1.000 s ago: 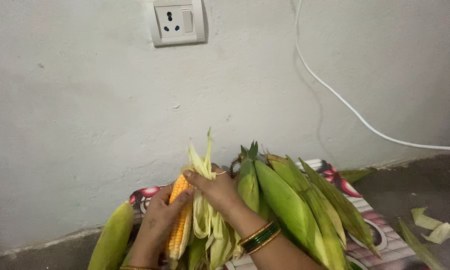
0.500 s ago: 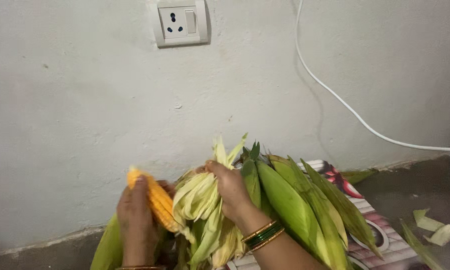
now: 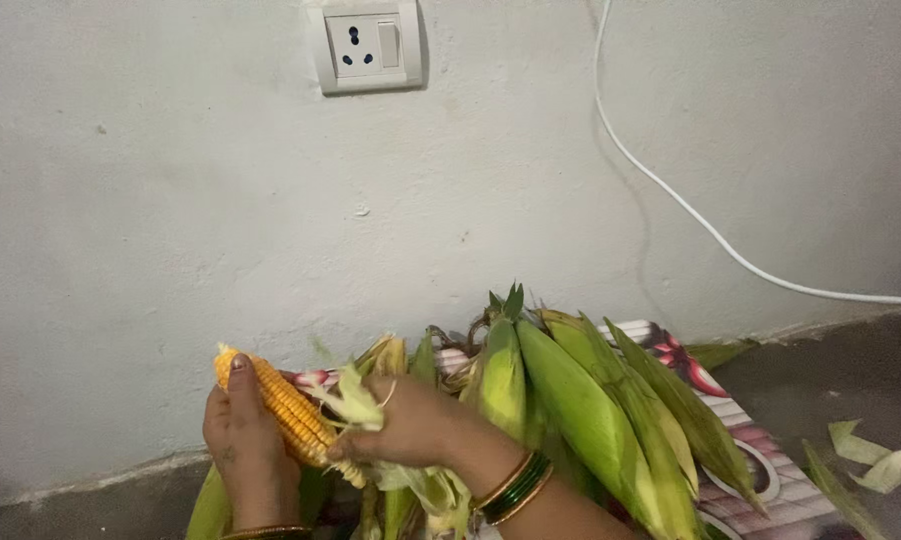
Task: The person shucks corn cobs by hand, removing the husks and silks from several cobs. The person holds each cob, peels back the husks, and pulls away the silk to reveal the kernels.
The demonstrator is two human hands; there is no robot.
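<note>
Left hand (image 3: 238, 440) wrapped around yellow cob (image 3: 275, 405), thumb laid along upper side near the tip, fingers curled underneath. Cob tilted, bare tip up-left past the thumb, base down-right toward the other hand. Kernels exposed along the whole visible length.

Right hand (image 3: 405, 425) closed on pale husk (image 3: 355, 400) at the cob's base, fingertips pinched just beside the lower kernels. Husk strips bunched above and below the knuckles, some hanging down under the palm. Husk attached to cob or torn free: cannot tell. Green and gold bangles (image 3: 510, 487) on right wrist; a thin gold bangle at left wrist, near bottom edge.

Just right of right-hand knuckles: heap of unhusked ears (image 3: 580, 410), green, tips up toward wall, lying on patterned mat (image 3: 770, 470). One more green ear (image 3: 208, 505) below the left wrist, partly cut off by frame.

Well right of the fingers: loose husk scraps (image 3: 865, 455) on dark floor. Above the hands: grey wall with white socket (image 3: 368, 47) and white cable (image 3: 690, 210) running down to the right.
</note>
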